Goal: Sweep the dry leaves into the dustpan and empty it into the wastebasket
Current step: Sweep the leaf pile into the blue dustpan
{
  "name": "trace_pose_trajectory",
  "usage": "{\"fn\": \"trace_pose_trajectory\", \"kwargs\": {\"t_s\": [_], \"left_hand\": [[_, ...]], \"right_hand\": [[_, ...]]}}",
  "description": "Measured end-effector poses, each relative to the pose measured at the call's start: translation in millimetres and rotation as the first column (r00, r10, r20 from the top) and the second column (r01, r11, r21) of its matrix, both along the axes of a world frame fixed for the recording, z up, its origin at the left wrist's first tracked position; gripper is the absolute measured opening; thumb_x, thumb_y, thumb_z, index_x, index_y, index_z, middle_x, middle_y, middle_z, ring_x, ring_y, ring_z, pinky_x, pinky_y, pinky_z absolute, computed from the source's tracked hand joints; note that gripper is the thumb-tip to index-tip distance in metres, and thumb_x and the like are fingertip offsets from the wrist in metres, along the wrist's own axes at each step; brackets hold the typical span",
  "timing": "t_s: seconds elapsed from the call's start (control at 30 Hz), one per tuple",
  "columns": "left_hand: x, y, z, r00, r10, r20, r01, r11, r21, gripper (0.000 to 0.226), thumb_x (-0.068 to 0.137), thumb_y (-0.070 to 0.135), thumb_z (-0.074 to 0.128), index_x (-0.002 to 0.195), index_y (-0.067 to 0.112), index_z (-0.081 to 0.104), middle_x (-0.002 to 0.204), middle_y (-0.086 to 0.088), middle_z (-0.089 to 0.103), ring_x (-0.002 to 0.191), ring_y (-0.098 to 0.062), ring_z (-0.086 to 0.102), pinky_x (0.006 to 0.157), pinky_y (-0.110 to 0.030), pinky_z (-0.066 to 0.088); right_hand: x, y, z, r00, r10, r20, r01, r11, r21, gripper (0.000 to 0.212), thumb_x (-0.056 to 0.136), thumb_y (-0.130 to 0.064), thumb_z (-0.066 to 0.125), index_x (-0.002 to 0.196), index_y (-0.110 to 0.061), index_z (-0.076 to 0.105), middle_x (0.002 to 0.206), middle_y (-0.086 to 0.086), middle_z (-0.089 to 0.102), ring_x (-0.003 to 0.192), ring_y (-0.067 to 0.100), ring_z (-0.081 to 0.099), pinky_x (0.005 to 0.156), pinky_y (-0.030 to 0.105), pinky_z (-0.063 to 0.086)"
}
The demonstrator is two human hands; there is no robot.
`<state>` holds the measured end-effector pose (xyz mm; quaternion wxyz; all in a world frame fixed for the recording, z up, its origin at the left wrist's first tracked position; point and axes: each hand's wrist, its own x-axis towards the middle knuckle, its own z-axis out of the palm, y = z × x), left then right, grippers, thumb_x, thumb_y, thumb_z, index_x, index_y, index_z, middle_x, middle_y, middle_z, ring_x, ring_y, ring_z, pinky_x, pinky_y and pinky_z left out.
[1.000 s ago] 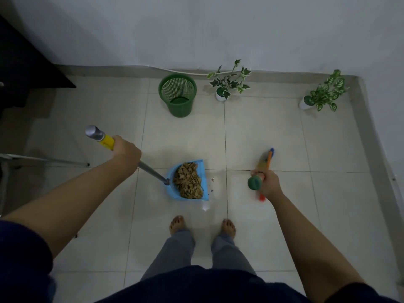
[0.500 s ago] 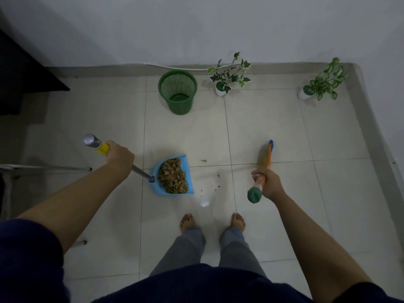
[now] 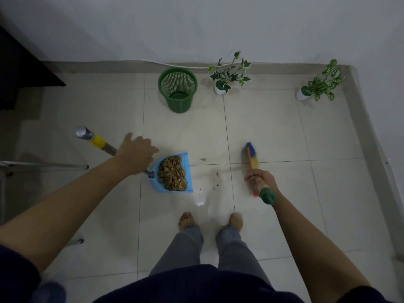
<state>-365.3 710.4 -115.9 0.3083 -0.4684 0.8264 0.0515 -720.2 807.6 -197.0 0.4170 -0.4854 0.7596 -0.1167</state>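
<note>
A blue long-handled dustpan [image 3: 157,167] rests on the tiled floor in front of my feet, filled with a heap of dry brown leaves [image 3: 172,174]. Its metal handle with a yellow band [image 3: 96,141] slants up to the left. My left hand [image 3: 136,154] lies over the lower part of that handle with fingers spread and straight, not curled round it. My right hand [image 3: 259,181] grips the orange handle of a small broom [image 3: 251,155], whose bristles touch the floor to the right of the pan. A few leaf crumbs [image 3: 216,179] lie between pan and broom. The green wastebasket [image 3: 177,92] stands by the far wall.
Two potted plants, one [image 3: 227,77] right of the wastebasket and one [image 3: 319,84] in the far right corner. Dark furniture [image 3: 19,68] fills the far left. Thin metal legs [image 3: 43,165] lie along the left. A raised ledge [image 3: 371,149] borders the right side.
My left hand has slid down the dustpan handle toward the pan and opened its fingers. The pan has shifted left, leaving crumbs behind. My right hand still holds the broom.
</note>
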Motion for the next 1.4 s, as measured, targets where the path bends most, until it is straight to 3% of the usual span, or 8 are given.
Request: {"fn": "trace_pose_trajectory", "kwargs": {"t_s": [0.07,0.13,0.27,0.5,0.73,1.0,1.1,1.4], "left_hand": [[-23,21,20,0.825,0.174,-0.538,-0.100,0.981,0.165,0.042,0.093,0.040,0.035,0.127,0.026,0.055,0.121,0.002,0.058,0.113,-0.018,0.053,0.100,-0.037,0.037],[-51,52,45,0.420,0.378,-0.825,-0.112,0.924,0.366,0.043,0.092,0.043,0.034,0.120,0.024,0.060,0.113,0.010,0.060,0.108,-0.007,0.054,0.096,-0.025,0.042],[-110,109,91,-0.079,0.483,-0.872,-0.042,0.872,0.487,0.039,0.099,0.031,0.030,0.117,0.013,0.061,0.116,0.008,0.062,0.112,-0.001,0.055,0.096,-0.014,0.040],[-177,184,87,-0.393,0.478,-0.786,-0.078,0.834,0.546,0.056,0.099,0.047,0.029,0.086,0.002,0.061,0.088,-0.014,0.063,0.093,-0.033,0.059,0.088,-0.048,0.046],[-208,262,74,-0.494,0.309,-0.813,-0.293,0.821,0.490,0.040,0.092,0.016,0.029,0.060,0.008,0.053,0.069,-0.012,0.058,0.071,-0.014,0.056,0.074,-0.022,0.044],[-226,334,86,-0.503,0.257,-0.825,-0.380,0.792,0.478,0.037,0.087,0.018,0.034,0.054,0.023,0.049,0.050,0.009,0.046,0.045,-0.017,0.041,0.048,-0.028,0.034],[-222,336,109,-0.516,0.210,-0.831,-0.375,0.816,0.439,0.039,0.087,0.021,0.036,0.049,0.021,0.043,0.049,0.011,0.045,0.042,-0.021,0.038,0.047,-0.029,0.031],[-229,320,140,-0.557,0.269,-0.786,-0.247,0.850,0.466,0.035,0.080,0.023,0.040,0.046,0.015,0.040,0.043,0.005,0.044,0.038,-0.015,0.040,0.050,-0.025,0.034]], "right_hand": [[7,0,4,0.999,-0.028,0.017,0.029,0.999,-0.044,0.020,0.066,-0.003,0.058,0.081,0.005,0.069,0.090,0.015,0.066,0.077,0.017,0.055,0.065,-0.003,0.038],[10,-1,1,0.997,-0.030,0.071,0.034,0.998,-0.054,0.017,0.070,0.000,0.059,0.084,0.006,0.068,0.096,0.020,0.066,0.081,0.023,0.055,0.069,0.003,0.042],[14,-6,-2,0.997,0.067,0.041,-0.071,0.993,0.091,0.016,0.087,-0.007,0.051,0.092,-0.014,0.064,0.090,0.008,0.061,0.084,0.024,0.057,0.078,0.036,0.050],[11,15,-5,0.917,0.397,0.021,-0.398,0.917,0.034,0.021,0.081,-0.027,0.054,0.061,-0.031,0.051,0.077,0.003,0.062,0.078,0.028,0.061,0.076,0.043,0.051],[20,63,-1,0.738,0.670,0.075,-0.663,0.742,-0.103,0.047,0.082,-0.001,0.054,0.051,-0.033,0.039,0.053,-0.013,0.043,0.061,0.017,0.051,0.086,0.047,0.045],[21,119,3,0.378,0.926,0.003,-0.909,0.372,-0.187,0.050,0.072,0.000,0.061,0.047,-0.033,0.033,0.051,-0.018,0.035,0.062,0.016,0.043,0.070,0.037,0.038],[19,134,23,0.484,0.874,0.054,-0.843,0.481,-0.241,0.040,0.074,-0.001,0.057,0.049,-0.027,0.040,0.052,-0.013,0.041,0.064,0.023,0.053,0.087,0.048,0.041],[20,186,34,0.932,0.268,0.244,-0.134,0.880,-0.455,0.026,0.064,0.006,0.044,0.051,-0.017,0.042,0.051,-0.013,0.037,0.052,0.008,0.037,0.051,0.018,0.027]]}}
